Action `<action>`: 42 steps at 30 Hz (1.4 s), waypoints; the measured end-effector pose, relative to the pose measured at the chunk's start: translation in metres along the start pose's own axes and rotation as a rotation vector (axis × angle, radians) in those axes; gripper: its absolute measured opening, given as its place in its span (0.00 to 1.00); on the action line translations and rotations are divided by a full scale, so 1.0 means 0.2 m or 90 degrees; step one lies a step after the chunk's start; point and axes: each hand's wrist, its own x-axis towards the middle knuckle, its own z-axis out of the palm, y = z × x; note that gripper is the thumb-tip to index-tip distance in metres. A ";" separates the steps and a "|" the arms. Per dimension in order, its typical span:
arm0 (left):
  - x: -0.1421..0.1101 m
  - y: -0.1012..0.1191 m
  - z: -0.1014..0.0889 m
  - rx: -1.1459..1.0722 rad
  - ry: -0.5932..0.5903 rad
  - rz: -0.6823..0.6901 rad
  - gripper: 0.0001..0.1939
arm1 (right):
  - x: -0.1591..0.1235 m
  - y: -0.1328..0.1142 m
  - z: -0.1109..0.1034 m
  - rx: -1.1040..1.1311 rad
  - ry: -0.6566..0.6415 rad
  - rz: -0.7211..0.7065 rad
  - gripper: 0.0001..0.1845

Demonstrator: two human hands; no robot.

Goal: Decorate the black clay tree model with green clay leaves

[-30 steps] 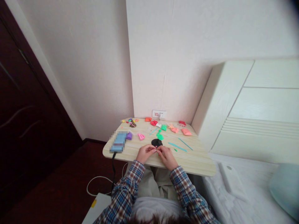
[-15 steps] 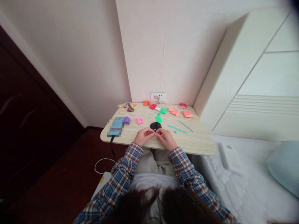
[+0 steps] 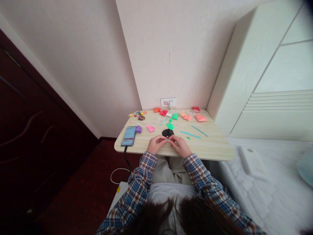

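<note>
A green sliver (image 3: 168,140) is pinched by its ends between the fingers of the left hand (image 3: 156,144) and the right hand (image 3: 181,145); both sets are closed on it at the tips, probably because it is too small and thin for a fuller grip. It is held low, near the close edge of the counter (image 3: 215,147), likely for steadiness; contact with the top can't be told. Just beyond the fingers, a black base (image 3: 165,133) is set, with a green shape (image 3: 170,126) seen above it, presumably within easy reach; whether they're joined can't be made out. A green leaf (image 3: 188,138) is laid just right of the fingers, probably to avoid being brushed. Farther right, the flat tool (image 3: 190,134) and thin tool (image 3: 200,131) are laid aslant, apart, likely for quick pickup. Left of the fingers, the pink clay (image 3: 151,129), purple clay (image 3: 138,129) and phone (image 3: 128,136) are placed, the phone perhaps for easy viewing. Far beyond the fingers, the green pack (image 3: 174,116) and red pack (image 3: 163,113) are parked, probably to free working room.
</note>
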 end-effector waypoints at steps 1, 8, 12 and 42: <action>0.00 0.00 0.00 -0.001 0.002 -0.002 0.13 | 0.00 0.00 0.00 0.002 0.001 0.002 0.11; -0.01 0.02 0.00 0.002 0.018 0.019 0.12 | 0.00 -0.01 0.00 -0.005 0.028 0.010 0.10; 0.00 0.01 -0.01 0.007 0.017 0.031 0.11 | 0.00 -0.01 0.01 -0.009 0.023 0.006 0.10; 0.01 0.02 -0.01 -0.024 0.015 0.000 0.12 | 0.01 0.04 0.03 0.024 0.056 -0.006 0.06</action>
